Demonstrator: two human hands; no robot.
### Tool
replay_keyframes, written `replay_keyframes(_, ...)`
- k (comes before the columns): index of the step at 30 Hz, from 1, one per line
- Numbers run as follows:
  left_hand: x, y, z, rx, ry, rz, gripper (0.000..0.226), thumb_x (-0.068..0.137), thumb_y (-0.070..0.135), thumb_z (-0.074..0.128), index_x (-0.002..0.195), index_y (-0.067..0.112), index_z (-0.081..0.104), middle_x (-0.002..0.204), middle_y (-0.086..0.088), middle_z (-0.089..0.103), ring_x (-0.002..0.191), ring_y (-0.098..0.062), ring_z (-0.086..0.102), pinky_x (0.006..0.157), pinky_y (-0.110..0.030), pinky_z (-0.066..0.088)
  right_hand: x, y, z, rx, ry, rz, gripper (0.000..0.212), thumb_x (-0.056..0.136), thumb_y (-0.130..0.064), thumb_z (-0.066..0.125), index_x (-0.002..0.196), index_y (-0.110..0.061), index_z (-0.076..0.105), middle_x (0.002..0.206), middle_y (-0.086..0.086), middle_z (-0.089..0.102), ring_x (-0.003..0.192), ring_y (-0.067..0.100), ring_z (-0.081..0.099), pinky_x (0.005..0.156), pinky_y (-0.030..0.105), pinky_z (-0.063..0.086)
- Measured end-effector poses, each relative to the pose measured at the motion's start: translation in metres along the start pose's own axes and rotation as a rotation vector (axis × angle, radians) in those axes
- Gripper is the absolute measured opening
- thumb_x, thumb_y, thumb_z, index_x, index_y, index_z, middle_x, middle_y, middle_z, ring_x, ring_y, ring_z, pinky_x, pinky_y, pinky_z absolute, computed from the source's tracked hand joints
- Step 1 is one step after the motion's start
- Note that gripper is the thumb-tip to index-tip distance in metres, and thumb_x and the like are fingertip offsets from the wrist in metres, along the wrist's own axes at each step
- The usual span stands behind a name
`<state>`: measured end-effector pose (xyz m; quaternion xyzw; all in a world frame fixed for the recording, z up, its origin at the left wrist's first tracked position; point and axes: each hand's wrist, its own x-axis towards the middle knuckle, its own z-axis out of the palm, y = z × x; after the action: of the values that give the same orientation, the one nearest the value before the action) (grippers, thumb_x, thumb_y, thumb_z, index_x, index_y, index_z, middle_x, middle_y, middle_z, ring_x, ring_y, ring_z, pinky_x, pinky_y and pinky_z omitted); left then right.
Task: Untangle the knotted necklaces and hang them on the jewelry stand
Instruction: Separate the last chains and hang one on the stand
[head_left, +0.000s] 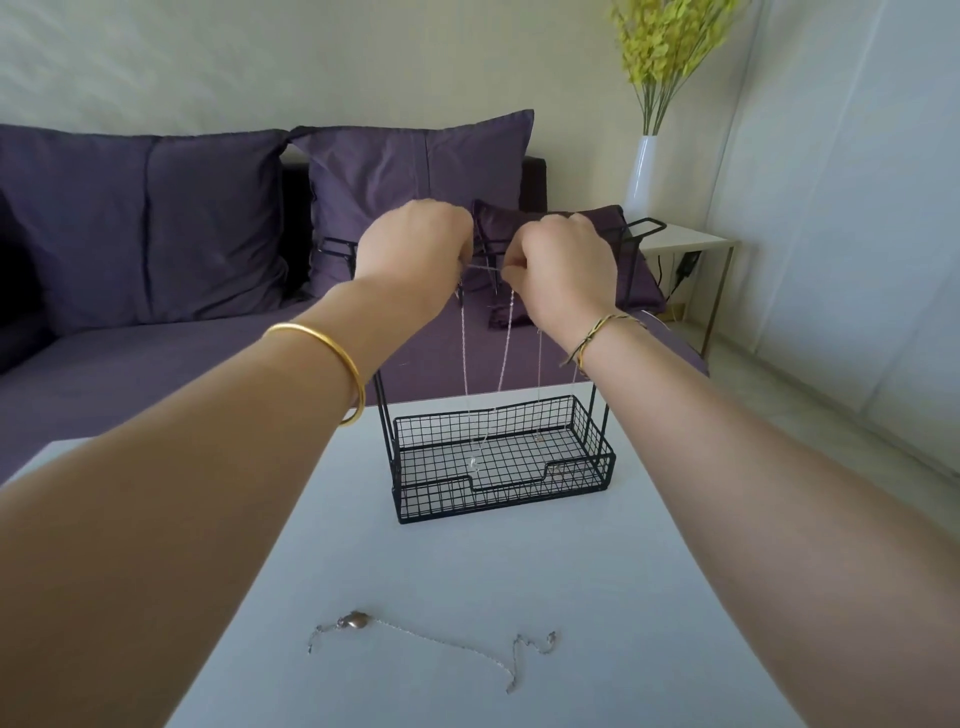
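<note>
Thin silver necklace (506, 338), pinched at the top bar of the black wire stand (431, 501), strands drooping into its basket at the table's (597, 597) far edge. Left hand (415, 249) and right hand (563, 265) both curled tight on the chain. Second necklace (431, 636) flat near the front edge.

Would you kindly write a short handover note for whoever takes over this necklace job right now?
Left hand: pinching the silver necklace at the top of the stand.
Right hand: pinching the same chain beside it.
Things: its loop hangs down into the stand's basket; a second necklace lies loose on the table, nearer the person.
Done: one chain looks untangled and nearly hung.
Left: settle it on the stand, then hang the table one.
</note>
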<state>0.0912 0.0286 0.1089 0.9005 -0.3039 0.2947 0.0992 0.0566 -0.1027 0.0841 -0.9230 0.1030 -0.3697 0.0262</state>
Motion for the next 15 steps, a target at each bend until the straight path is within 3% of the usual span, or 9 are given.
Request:
replay_keyframes(4,-0.003,-0.004,-0.008,-0.152,-0.054,-0.01,0.026,0.087,-0.004,0.052,0.104,0.007,0.069,0.107,-0.012,0.065,0.098,-0.032,0.059,0.084,-0.043,0.051,-0.003,-0.002,-0.001,0.0,-0.021,-0.033,0.018,0.092,-0.016,0.055,0.103,-0.015,0.07,0.104,0.007,0.063,0.105,0.03,0.05,0.074,0.033,0.037)
replay_keyframes(6,-0.004,-0.004,-0.012,-0.272,-0.047,-0.06,0.023,0.086,-0.002,0.054,0.1,0.007,0.07,0.101,-0.006,0.066,0.094,-0.025,0.061,0.079,-0.033,0.051,-0.004,-0.003,-0.002,0.01,-0.021,-0.036,0.019,0.094,-0.018,0.054,0.103,-0.016,0.07,0.105,0.006,0.063,0.106,0.03,0.05,0.075,0.034,0.037)
replay_keyframes(11,-0.002,0.001,-0.026,-0.881,-0.06,-0.346,0.019,0.089,0.0,0.057,0.077,0.013,0.066,0.076,-0.003,0.065,0.07,-0.013,0.063,0.054,-0.017,0.05,-0.005,-0.003,-0.004,0.073,0.11,0.018,0.018,0.092,-0.014,0.052,0.097,-0.016,0.069,0.101,0.005,0.062,0.102,0.029,0.049,0.07,0.032,0.033)
replay_keyframes(15,0.0,0.006,-0.032,-1.246,-0.163,-0.487,0.017,0.091,-0.001,0.057,0.078,0.007,0.065,0.069,-0.004,0.062,0.06,-0.009,0.058,0.048,-0.014,0.046,-0.006,-0.002,-0.007,0.132,0.127,0.039,0.017,0.093,-0.017,0.052,0.097,-0.016,0.069,0.101,0.005,0.061,0.102,0.028,0.048,0.075,0.034,0.036)
